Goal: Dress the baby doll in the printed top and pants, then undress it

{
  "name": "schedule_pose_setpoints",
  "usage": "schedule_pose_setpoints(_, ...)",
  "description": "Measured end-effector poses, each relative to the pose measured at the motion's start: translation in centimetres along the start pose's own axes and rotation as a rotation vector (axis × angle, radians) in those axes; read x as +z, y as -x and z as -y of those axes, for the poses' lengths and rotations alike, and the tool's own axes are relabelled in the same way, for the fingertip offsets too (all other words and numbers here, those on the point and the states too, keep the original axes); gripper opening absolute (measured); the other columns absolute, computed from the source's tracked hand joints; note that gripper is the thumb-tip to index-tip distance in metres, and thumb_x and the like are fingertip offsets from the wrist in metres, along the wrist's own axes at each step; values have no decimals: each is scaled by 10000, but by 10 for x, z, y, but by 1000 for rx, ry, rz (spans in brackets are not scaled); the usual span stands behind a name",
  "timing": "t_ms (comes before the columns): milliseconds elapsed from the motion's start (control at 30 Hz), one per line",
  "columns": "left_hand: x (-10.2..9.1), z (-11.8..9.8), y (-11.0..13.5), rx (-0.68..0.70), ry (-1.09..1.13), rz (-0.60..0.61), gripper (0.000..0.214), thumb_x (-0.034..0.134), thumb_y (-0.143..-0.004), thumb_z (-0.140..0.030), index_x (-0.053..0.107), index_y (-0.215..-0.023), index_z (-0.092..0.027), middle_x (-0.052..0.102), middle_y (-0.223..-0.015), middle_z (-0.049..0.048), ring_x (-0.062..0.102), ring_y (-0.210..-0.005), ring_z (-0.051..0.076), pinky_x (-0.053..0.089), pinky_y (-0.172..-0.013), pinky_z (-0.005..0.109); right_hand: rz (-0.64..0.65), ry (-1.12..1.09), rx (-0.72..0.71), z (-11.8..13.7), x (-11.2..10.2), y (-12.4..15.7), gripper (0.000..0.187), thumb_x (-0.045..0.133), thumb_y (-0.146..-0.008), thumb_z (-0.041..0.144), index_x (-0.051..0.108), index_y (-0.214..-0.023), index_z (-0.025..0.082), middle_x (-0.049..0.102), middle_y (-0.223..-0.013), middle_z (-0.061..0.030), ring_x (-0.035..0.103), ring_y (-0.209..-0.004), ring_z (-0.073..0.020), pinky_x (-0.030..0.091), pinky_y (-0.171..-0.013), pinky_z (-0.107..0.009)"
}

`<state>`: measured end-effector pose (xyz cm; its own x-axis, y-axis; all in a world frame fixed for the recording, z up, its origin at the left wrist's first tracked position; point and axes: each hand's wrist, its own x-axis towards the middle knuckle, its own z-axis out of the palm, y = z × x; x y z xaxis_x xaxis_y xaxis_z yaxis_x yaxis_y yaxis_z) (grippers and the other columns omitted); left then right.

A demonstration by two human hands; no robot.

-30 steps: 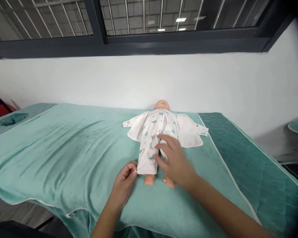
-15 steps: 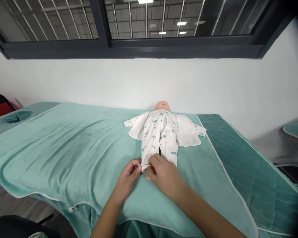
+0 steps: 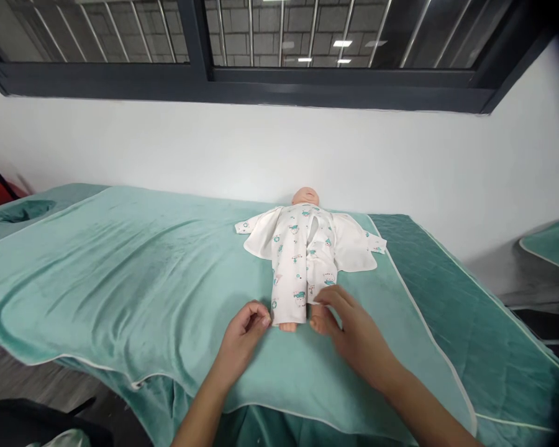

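Observation:
A baby doll (image 3: 306, 196) lies on its back, head toward the wall, its arms spread in a white printed top (image 3: 354, 242). White printed baby trousers (image 3: 289, 273) cover its legs, and the toes of both feet show below the hems. At the lower corner of the left-hand trouser leg, my left hand (image 3: 246, 332) is closed in a pinch on the fabric edge. My right hand (image 3: 354, 329) is by the shorter right-hand trouser leg, thumb and forefinger apart around the hem and foot. The fingertips' contact with the cloth is partly hidden.
A light green blanket (image 3: 121, 261) with loose folds covers the bed. Darker green bedding (image 3: 451, 298) lies to the right. Behind stands a white wall (image 3: 190, 149) below a dark window frame (image 3: 307, 87). A black item (image 3: 37, 422) is at the lower left.
My right hand has left the left-hand trouser leg and moved right to the other hem. The left-hand leg now lies flatter and straighter, with toes showing. My left hand stays at its corner.

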<state>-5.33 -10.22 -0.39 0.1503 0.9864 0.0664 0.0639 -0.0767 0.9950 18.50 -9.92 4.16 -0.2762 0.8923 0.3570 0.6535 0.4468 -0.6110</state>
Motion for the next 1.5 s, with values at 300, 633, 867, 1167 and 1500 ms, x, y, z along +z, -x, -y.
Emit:
schedule_pose_setpoints(300,55,-40,-22,538,-760,5,160,491,-953,-209,618,-1051,-218,629,-1048,62,517,-1035,227,403,-912,391,-49,225,204,-46,12,12,153,552,-847,202,547,-999,223,610,-1025,-66,591,-956,-252,488,-781,-382)
schedule_pose_setpoints(633,94,-67,-55,324,-848,37,74,543,-820,-138,536,-847,-207,599,-875,27,535,-817,199,376,-699,325,-96,196,7,-8,-33,-10,122,483,-863,109,529,-896,217,585,-879,-16,550,-863,-187,404,-735,-297)
schedule_pose_setpoints(867,76,-76,-44,143,-490,162,72,517,-794,-152,567,-789,-203,590,-731,-35,519,-681,127,377,-629,258,0,269,-57,-8,-42,17,84,518,-903,129,537,-874,206,576,-868,-14,536,-804,-173,373,-671,-284)
schedule_pose_setpoints(1167,66,-66,-12,385,-873,134,122,458,-870,-108,529,-829,-198,576,-856,15,525,-809,171,409,-723,311,115,227,-128,0,-42,29,94,508,-940,137,568,-905,201,603,-921,-25,555,-895,-184,402,-750,-298)
schedule_pose_setpoints(1500,27,-39,-4,447,-829,68,241,613,-900,-287,572,-1133,-242,592,-1139,56,524,-1101,228,458,-933,382,138,13,-27,-23,-45,25,154,484,-999,286,588,-908,218,617,-871,-12,583,-818,-162,446,-715,-291)
